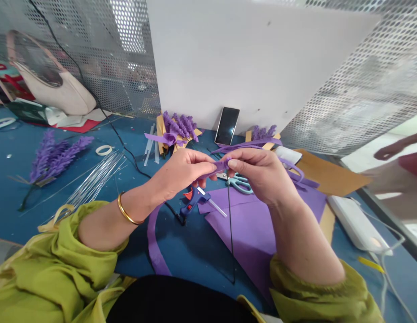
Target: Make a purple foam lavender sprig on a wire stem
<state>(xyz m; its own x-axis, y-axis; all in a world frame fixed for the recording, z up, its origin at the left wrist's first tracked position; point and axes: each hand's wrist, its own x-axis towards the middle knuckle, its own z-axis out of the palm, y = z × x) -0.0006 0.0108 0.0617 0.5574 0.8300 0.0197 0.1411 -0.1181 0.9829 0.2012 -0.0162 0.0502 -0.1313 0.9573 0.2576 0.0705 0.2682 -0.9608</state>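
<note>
A long purple crepe-paper strip [155, 242] is stretched between my hands over the middle of the table. My left hand [183, 172] pinches it between thumb and fingers, and its loose end trails down toward the table's front edge. Thumb and forefinger of my right hand [262, 172] are closed on the strip's other end, around the top of a thin dark wire stem [231, 224] that hangs downward. Just below my hands lie a blue hot glue gun [194, 200] and light-blue scissors [241, 184]. A purple paper sheet [252, 229] spreads beneath my right forearm.
Purple paper flowers [57, 154] and a wire bundle [94, 179] lie at left, with a tape roll [104, 150]. A phone [227, 126] leans against the white board [255, 58]. At right are a white power bank-like box [358, 224] and another person's hand [388, 151].
</note>
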